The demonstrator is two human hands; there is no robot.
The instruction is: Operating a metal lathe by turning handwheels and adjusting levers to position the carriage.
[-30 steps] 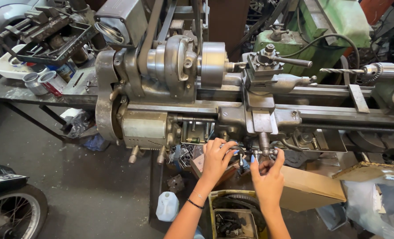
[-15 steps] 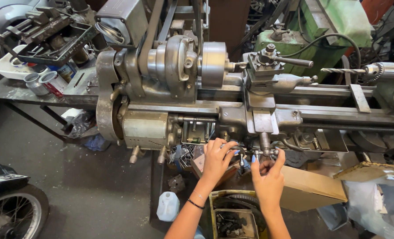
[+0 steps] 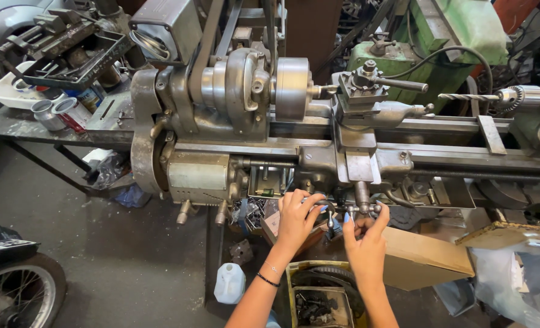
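Both hands, left hand (image 3: pixel 295 215) and right hand (image 3: pixel 365 238), were closed side by side on the small metal handwheel (image 3: pixel 343 209) under the grey steel lathe (image 3: pixel 233 121), gripping it for leverage.

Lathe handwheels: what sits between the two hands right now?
In the head view, the left hand and right hand flank a small metal crank handle; no bare gap.

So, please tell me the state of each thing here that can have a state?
left hand: gripping the handwheel on the lathe carriage
right hand: fingers around the crank handle
drill bit: mounted, horizontal
chuck: blurred, cannot tell if spinning
white jug: upright on floor, capped
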